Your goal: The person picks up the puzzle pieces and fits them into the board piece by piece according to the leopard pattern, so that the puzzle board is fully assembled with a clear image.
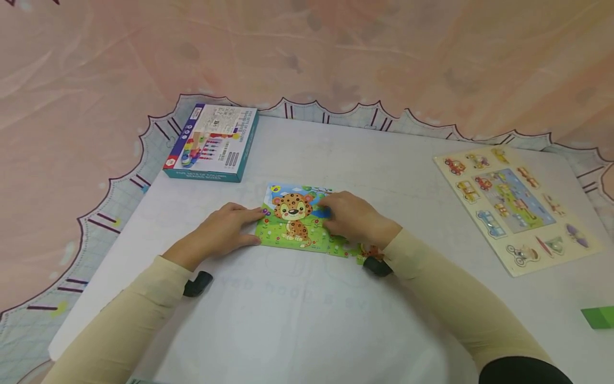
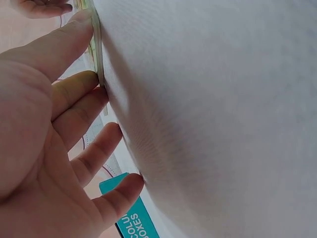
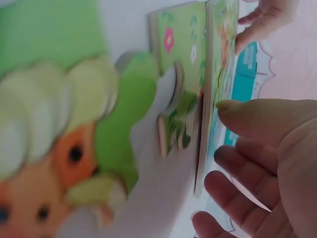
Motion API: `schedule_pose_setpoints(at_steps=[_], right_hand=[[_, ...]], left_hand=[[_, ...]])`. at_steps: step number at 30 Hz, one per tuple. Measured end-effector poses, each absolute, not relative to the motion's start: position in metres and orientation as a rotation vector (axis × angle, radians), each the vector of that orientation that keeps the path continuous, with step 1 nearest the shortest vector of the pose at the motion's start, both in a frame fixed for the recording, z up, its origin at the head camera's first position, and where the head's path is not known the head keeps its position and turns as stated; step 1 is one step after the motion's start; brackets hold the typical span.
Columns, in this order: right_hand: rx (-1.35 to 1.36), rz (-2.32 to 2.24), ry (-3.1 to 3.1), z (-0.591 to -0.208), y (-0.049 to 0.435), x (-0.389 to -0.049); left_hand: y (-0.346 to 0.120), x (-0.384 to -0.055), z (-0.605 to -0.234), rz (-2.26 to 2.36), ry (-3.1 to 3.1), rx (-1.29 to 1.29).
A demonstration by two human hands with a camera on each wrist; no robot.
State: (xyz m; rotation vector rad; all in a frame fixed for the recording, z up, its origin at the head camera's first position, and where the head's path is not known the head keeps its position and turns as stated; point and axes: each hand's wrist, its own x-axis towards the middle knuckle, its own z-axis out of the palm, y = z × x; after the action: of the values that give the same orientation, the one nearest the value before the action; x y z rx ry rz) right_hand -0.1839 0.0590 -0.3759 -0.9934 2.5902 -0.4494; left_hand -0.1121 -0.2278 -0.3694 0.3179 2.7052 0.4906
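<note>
A jigsaw puzzle (image 1: 295, 213) of a spotted leopard cub on grass lies on the white table. My left hand (image 1: 216, 232) touches its left edge with thumb and fingertips; in the left wrist view the fingers (image 2: 96, 153) are spread along the tabletop. At the puzzle's right edge is my right hand (image 1: 355, 216), its thumb (image 3: 252, 116) touching the border in the right wrist view and its other fingers loosely bent. A green flowered piece (image 3: 178, 34) sits against the puzzle's lower right. Another piece with an orange-brown animal (image 1: 371, 252) lies partly hidden under the right wrist.
A boxed set (image 1: 211, 141) with a teal side stands at the back left. To the right lies a cream picture board (image 1: 518, 208) with vehicle and toy shapes. A green block (image 1: 598, 317) is at the right edge. A patterned cloth (image 1: 307, 53) hangs behind the table.
</note>
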Motion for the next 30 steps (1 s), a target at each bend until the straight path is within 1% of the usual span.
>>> schedule_pose_setpoints(at_steps=[5, 15, 30], right_hand=[[-0.966, -0.429, 2.604, -0.372, 0.072, -0.181], [-0.931, -0.385, 2.576, -0.375, 0.094, -0.168], [-1.004, -0.419, 2.57, -0.377, 0.103, -0.149]], left_hand=[[-0.228, -0.112, -0.369, 0.487, 2.706, 0.327], [-0.228, -0.113, -0.371, 0.469, 2.706, 0.312], [-0.228, -0.114, -0.373, 0.463, 2.702, 0.309]])
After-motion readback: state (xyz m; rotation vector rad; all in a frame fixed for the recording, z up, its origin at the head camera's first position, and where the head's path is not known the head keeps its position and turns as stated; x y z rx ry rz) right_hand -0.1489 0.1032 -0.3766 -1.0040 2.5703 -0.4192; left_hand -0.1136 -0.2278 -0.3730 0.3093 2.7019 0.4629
